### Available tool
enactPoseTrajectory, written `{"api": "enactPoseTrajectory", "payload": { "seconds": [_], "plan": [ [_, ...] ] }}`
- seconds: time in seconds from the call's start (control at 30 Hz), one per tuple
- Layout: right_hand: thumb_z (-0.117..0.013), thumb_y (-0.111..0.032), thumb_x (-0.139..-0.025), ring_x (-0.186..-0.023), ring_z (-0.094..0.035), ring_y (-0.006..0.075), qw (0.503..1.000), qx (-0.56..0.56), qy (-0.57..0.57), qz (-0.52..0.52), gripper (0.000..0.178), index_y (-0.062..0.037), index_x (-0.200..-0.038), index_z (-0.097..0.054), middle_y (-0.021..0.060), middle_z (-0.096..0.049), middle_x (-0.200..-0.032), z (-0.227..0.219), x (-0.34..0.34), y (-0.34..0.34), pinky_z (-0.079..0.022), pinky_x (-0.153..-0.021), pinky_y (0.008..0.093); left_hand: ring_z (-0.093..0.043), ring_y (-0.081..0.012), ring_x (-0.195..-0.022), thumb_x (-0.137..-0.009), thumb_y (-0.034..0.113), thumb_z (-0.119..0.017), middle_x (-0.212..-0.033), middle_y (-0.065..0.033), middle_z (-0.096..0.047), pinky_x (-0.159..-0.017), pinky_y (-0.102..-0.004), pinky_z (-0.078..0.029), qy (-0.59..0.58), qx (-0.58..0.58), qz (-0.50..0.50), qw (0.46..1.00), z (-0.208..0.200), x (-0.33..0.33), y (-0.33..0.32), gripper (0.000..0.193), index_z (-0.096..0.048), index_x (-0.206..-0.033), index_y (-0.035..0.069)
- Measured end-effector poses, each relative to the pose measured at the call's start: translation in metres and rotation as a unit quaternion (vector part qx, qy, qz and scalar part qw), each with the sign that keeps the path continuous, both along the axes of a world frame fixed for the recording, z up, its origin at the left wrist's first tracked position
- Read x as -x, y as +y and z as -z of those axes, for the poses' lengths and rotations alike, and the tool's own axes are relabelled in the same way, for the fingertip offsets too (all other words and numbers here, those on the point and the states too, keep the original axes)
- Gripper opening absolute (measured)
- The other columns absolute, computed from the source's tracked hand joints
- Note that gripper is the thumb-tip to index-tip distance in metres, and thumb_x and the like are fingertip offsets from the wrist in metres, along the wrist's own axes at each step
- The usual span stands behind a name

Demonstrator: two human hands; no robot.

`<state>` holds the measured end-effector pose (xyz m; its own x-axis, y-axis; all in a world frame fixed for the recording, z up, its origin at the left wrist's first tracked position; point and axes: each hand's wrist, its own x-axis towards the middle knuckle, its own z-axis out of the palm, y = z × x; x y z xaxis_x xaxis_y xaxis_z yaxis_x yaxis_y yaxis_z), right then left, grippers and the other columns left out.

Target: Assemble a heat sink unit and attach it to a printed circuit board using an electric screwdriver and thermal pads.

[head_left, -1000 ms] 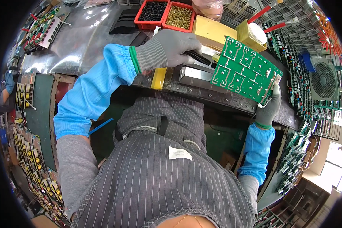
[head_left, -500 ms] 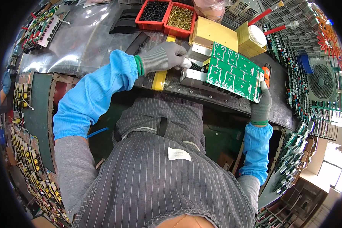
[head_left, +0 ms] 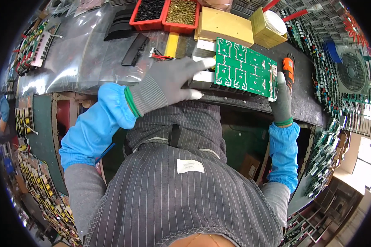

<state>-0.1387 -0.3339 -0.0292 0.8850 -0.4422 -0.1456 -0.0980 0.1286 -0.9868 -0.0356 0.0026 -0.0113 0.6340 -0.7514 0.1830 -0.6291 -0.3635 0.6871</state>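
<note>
A green circuit board [head_left: 245, 68] is tilted above the near edge of the dark workbench, its traced face showing. Silver metal blocks [head_left: 203, 77] stick out from under its left end. My right hand [head_left: 282, 99], in a grey glove with pale fingertips, grips the board's right end, thumb on the rim; its other fingers are hidden beneath. My left hand [head_left: 165, 84], gloved the same way, spreads thumb and forefinger at the board's left end, the forefinger tip close to the edge. Red and black wires [head_left: 163, 56] with a white connector show just beyond it.
Two red bins, one of black parts [head_left: 150, 9] and one of brass-coloured parts [head_left: 180, 12], stand at the back. Beside them are yellow boxes [head_left: 226, 26]. An orange-handled tool [head_left: 288, 70] lies right of the board. A black strip [head_left: 135, 49] rests on plastic sheeting at left.
My left hand has come nearer and spread its fingers, off the dark wires it was pinching at the board's left end. The board has shifted slightly left and turned, still in my right hand.
</note>
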Motion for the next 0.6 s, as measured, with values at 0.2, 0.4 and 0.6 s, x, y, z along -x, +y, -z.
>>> {"api": "enactPoseTrajectory", "payload": {
  "seconds": [0.2,0.4,0.6],
  "plan": [
    [-0.069,-0.03,-0.09,-0.056,-0.052,0.0008,0.982,0.089,0.121,-0.117,0.047,0.0023,-0.122,-0.055,0.0006,-0.064,-0.083,-0.025,0.004,0.004,-0.037,-0.041,0.0165,-0.066,-0.0283,-0.089,-0.08,0.004,-0.071,-0.104,-0.0092,-0.062,-0.076,-0.0365,-0.055,-0.117,0.039,0.05,0.991,0.024,-0.014,-0.018,0.056,-0.059,-0.134,0.015],
    [-0.068,-0.03,-0.091,-0.052,-0.049,0.0003,0.977,0.13,0.128,-0.106,0.047,0.0026,-0.122,-0.055,0.0005,-0.063,-0.083,-0.026,0.004,0.009,-0.033,-0.041,0.0164,-0.066,-0.0258,-0.088,-0.079,-0.002,-0.071,-0.101,-0.0093,-0.061,-0.074,-0.0355,-0.054,-0.059,0.03,0.039,0.997,0.025,-0.016,-0.019,0.05,-0.063,-0.126,0.012],
    [-0.069,-0.037,-0.09,-0.049,-0.044,-0.0007,0.976,0.105,0.149,-0.117,0.057,0.0042,-0.126,-0.052,0.0006,-0.063,-0.083,-0.027,0.003,0.005,-0.029,-0.039,0.0165,-0.066,-0.0265,-0.083,-0.077,-0.002,-0.072,-0.095,-0.0083,-0.061,-0.07,-0.0358,-0.053,-0.08,0.023,0.04,0.996,0.023,-0.015,-0.019,0.052,-0.065,-0.126,0.014]
  ]
}}
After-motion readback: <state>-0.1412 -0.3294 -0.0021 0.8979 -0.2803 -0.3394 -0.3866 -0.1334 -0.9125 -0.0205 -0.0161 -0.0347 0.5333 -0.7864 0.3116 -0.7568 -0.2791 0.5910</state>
